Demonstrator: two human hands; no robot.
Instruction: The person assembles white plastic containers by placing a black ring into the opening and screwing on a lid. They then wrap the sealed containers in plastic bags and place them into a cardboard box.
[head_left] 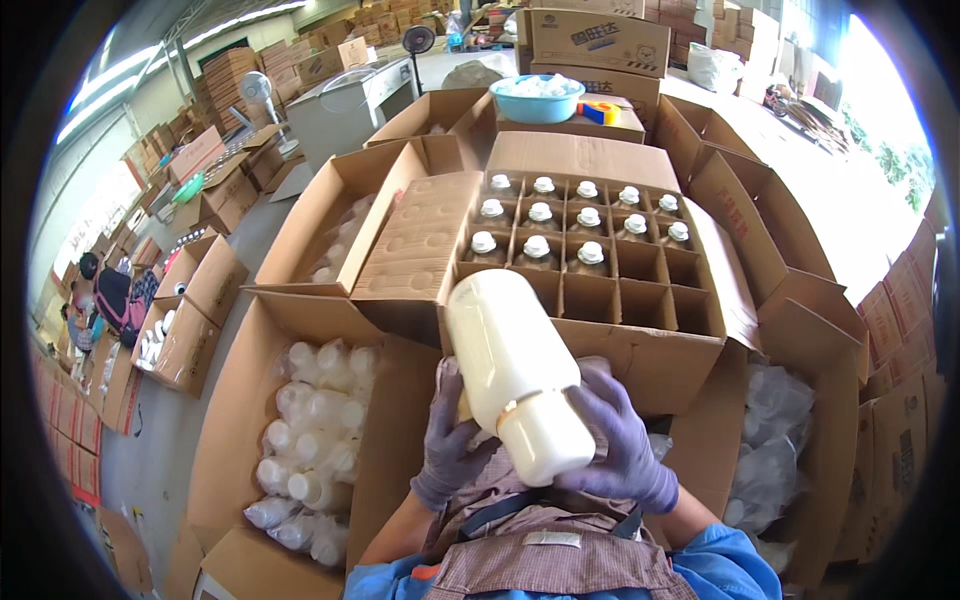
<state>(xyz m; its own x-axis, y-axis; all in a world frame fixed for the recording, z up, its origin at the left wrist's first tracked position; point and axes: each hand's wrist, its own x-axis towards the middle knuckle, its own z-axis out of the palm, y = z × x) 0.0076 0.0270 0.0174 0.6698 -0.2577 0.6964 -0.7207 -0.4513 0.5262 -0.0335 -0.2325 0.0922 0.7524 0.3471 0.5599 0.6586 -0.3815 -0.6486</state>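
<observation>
A large cream-white bottle [508,338] is tilted between my hands, with its wide cap [548,440] pointing down toward me. My left hand [447,448], in a purple-grey glove, holds the bottle's left side; part of its grip is hidden behind the bottle. On the other side my right hand [622,440], gloved alike, is closed around the cap end. Just beyond the bottle stands an open carton [640,350] with cardboard dividers. Several dark-bodied bottles [537,250] with white caps fill its back and left compartments; some front and right compartments hold nothing.
Left of me, an open carton [235,390] holds several bagged white bottles [318,420]. To the right is a carton with clear plastic bags [770,440]. Behind the divided carton are a blue basin [537,105] and a yellow-red tape dispenser [600,113]. A person [118,300] is at far left.
</observation>
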